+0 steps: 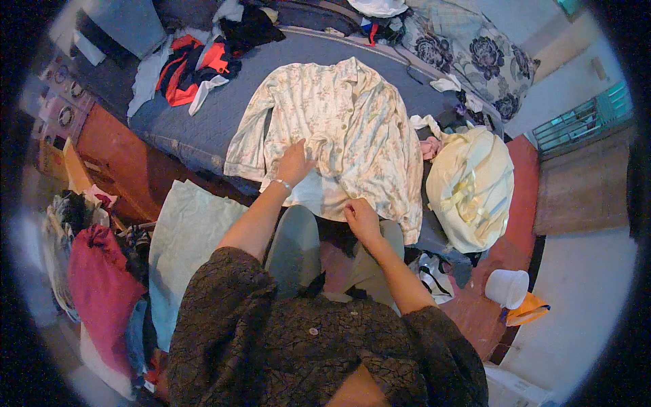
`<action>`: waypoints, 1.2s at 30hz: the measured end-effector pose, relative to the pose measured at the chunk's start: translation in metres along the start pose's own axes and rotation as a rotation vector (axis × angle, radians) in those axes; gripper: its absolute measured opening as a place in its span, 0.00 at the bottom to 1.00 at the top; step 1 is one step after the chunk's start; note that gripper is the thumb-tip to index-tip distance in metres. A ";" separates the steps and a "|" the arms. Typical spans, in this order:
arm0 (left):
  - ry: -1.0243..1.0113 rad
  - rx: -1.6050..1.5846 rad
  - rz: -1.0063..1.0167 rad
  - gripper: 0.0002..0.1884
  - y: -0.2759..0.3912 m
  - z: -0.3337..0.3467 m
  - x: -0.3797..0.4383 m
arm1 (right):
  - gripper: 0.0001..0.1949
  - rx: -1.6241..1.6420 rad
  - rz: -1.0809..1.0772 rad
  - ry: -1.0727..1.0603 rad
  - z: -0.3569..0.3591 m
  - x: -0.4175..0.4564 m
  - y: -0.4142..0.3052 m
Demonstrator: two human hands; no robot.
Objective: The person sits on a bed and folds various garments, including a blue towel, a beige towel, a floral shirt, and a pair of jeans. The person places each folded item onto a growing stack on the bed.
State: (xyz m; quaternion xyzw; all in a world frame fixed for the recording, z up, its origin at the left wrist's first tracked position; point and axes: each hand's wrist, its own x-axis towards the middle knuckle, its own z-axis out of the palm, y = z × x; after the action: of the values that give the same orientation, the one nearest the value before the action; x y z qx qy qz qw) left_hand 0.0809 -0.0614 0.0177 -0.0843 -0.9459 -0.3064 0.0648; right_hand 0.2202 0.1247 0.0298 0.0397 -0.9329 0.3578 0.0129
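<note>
A cream floral button-up shirt (315, 112) lies spread on a blue quilted bedcover (203, 137), its collar away from me and its sleeves out to both sides. My left hand (294, 165) rests on the lower left front of the shirt, fingers apart, beside a bunched fold near the buttons. My right hand (361, 219) is at the bottom hem near my knees, its fingers curled; whether cloth is pinched between them cannot be told. The inside of the back panel shows between the two hands.
A stuffed pale yellow bag (470, 193) stands to the right. Red and black clothes (188, 71) lie at the bed's far left. Pale green cloth (188, 244) and a magenta cloth (101, 295) hang at my left. A white bucket (507, 288) is on the floor at right.
</note>
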 end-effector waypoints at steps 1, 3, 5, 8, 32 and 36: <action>-0.030 0.001 -0.056 0.24 0.000 0.005 0.004 | 0.06 0.026 0.012 -0.017 -0.003 0.000 -0.002; -0.144 -0.089 -0.165 0.24 -0.006 0.016 0.009 | 0.07 0.050 0.012 -0.031 -0.004 -0.004 -0.001; -0.201 -0.185 -0.147 0.23 -0.009 0.024 0.002 | 0.07 0.047 -0.014 -0.030 -0.003 -0.012 0.003; -0.279 -0.231 0.185 0.21 0.010 0.006 -0.033 | 0.08 0.176 0.088 0.018 -0.005 -0.022 0.000; 0.781 -0.406 -0.693 0.12 -0.235 -0.077 0.024 | 0.07 0.280 0.120 -0.121 0.015 -0.078 0.005; 0.963 -0.231 -0.388 0.09 -0.196 -0.220 0.079 | 0.06 0.288 0.129 -0.119 0.007 -0.071 0.005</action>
State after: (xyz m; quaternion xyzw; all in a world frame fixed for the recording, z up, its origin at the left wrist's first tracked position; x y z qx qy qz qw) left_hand -0.0195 -0.3384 0.0969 0.2360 -0.7674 -0.4191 0.4241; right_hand 0.2902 0.1285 0.0177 0.0021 -0.8716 0.4851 -0.0712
